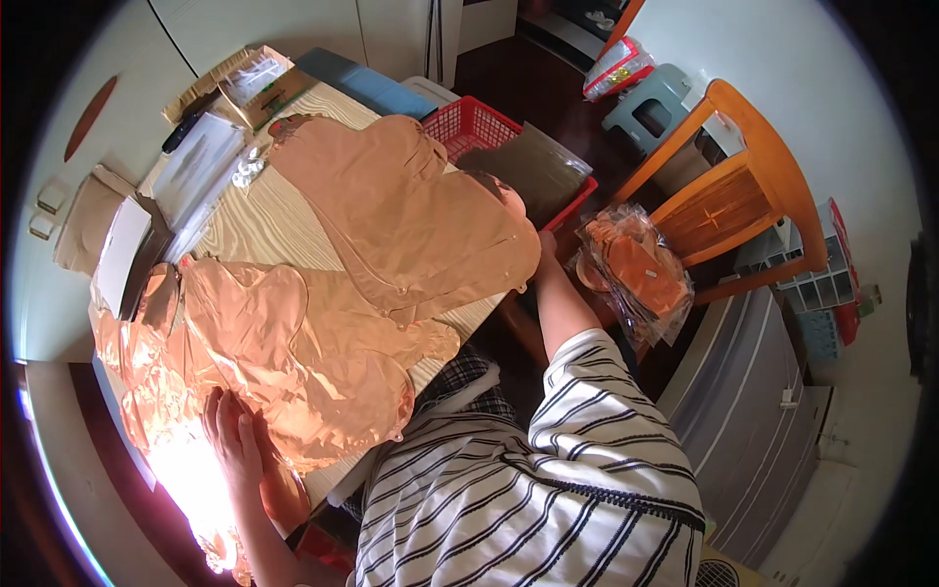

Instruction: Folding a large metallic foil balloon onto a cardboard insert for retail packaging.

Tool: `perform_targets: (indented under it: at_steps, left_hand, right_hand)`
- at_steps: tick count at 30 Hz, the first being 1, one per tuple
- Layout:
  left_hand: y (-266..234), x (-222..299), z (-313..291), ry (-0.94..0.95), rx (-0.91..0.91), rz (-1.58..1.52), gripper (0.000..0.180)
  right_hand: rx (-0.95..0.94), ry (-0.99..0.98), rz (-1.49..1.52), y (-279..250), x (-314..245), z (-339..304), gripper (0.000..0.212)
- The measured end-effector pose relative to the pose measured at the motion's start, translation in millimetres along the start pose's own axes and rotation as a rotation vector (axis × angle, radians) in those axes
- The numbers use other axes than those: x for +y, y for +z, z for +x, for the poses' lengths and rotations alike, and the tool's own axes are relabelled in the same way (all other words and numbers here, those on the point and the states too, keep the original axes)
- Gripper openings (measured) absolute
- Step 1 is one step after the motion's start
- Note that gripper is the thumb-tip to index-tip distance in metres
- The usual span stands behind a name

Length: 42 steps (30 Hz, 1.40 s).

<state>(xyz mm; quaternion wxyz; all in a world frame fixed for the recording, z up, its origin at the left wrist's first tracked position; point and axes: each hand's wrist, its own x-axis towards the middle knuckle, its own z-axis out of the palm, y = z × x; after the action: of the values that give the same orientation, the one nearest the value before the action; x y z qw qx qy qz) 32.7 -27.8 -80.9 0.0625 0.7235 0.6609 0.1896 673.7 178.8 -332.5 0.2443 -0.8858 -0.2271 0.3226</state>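
Note:
Two flat rose-gold foil balloons lie on a light wooden table [256, 227]. My left hand [231, 430] lies flat, fingers apart, on the near foil balloon [293, 342] at its lower left edge. My right hand [547, 245] reaches out past the table's right edge and grips the rim of the far foil balloon [411, 210]. Most of its fingers are hidden behind the foil. More crumpled foil [132, 362] is heaped at the table's left end. My striped shirt fills the lower middle of the view.
A red plastic basket [468, 122] holding a dark flat bag [528, 171] stands beyond the table. A wooden chair [743, 196] at right carries a clear bag of orange foil pieces [636, 269]. Cardboard boxes [249, 83], papers [196, 166] and a grey stool [650, 103] lie farther off.

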Motion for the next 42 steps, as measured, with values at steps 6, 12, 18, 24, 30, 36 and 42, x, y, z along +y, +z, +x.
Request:
perform_targets:
  at_steps: [6,12,18,24,30,36,42]
  left_hand:
    - [-4,0,-8,-0.018,0.003,-0.003,0.045]
    - [-6,-7,-8,0.011,0.047,0.012,0.046]
    - [-11,-1,-5,-0.013,0.043,0.054,0.046]
    - [-28,1,-27,-0.008,0.083,0.065,0.046]
    - [-51,14,-33,0.047,0.15,0.017,0.051]
    - [-61,15,-54,0.059,0.127,-0.001,0.054]
    - [-42,-6,-55,0.094,0.127,-0.054,0.057]
  right_hand:
    - [-0.007,-0.133,-0.222,-10,5,-23,0.032]
    - [-0.065,-0.403,-0.453,-16,25,-7,0.031]
    - [0.051,-0.365,-0.409,-28,34,-12,0.053]
    - [0.517,-0.694,-0.107,-72,-3,-104,0.041]
    - [0.195,-1.057,0.552,-157,-113,-281,0.018]
    - [-0.579,-1.62,0.021,-82,-184,-424,0.027]
    - [-0.49,-1.997,-0.478,35,-180,-421,0.056]
